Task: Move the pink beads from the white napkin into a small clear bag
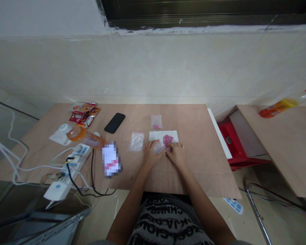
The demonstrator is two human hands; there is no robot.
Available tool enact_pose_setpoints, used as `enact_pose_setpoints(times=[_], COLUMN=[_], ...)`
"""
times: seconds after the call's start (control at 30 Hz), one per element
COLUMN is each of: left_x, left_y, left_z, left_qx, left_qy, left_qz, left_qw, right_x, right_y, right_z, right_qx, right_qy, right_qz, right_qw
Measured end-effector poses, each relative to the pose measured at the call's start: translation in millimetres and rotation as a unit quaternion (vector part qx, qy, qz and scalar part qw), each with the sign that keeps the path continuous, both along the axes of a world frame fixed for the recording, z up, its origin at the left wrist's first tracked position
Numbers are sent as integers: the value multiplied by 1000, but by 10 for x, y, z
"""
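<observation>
Pink beads point(167, 139) lie in a pile on a white sheet point(155, 135) on the wooden table. My left hand point(152, 151) rests at the sheet's lower left, its fingers closed on a small clear bag point(158, 148). My right hand point(176, 153) is just below the beads, fingers bent, thumb and fingertips together near the bag's edge; whatever is between them is too small to make out. Behind the sheet lies a clear bag with a few pink beads point(156, 121). Another clear bag point(137, 141) lies flat to the left.
On the left are a black phone point(114, 123), a lit screen point(111, 159), an orange bottle point(85, 136), snack wrappers point(84, 114) and a power strip point(68, 173) with cables. A red stool point(232, 141) and another table with a bottle point(280, 107) stand right.
</observation>
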State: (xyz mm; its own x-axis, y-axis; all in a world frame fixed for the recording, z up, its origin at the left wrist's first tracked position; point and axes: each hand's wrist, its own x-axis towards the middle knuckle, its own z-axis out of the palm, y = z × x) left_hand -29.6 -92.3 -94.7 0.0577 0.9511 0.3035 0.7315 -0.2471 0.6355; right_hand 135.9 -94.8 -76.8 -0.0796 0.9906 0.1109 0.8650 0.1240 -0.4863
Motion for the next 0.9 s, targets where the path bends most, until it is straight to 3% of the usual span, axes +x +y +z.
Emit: enact_pose_setpoints(times=[0.17,0.3,0.4,0.7,0.9], left_x=[-8,-7,-6,-13,-9], left_y=[-5,-12,-17,-22,-19], left_z=[6,15,22,25,42], left_qx=[-7,-5,2,-2,-10], left_qy=[-3,-7,-16,-27,-30], left_qz=[-10,-34,-54,-57,-49], left_qw=[1000,999,998,998,998], right_x=[74,127,135,79,210], right_y=[-23,-31,-14,66,145], right_z=[-33,-48,-32,-43,-171], right_qx=[16,-12,-39,-80,-6], right_qy=[97,256,320,370,352], right_qz=[-4,9,22,66,-33], right_qw=[995,966,946,923,935])
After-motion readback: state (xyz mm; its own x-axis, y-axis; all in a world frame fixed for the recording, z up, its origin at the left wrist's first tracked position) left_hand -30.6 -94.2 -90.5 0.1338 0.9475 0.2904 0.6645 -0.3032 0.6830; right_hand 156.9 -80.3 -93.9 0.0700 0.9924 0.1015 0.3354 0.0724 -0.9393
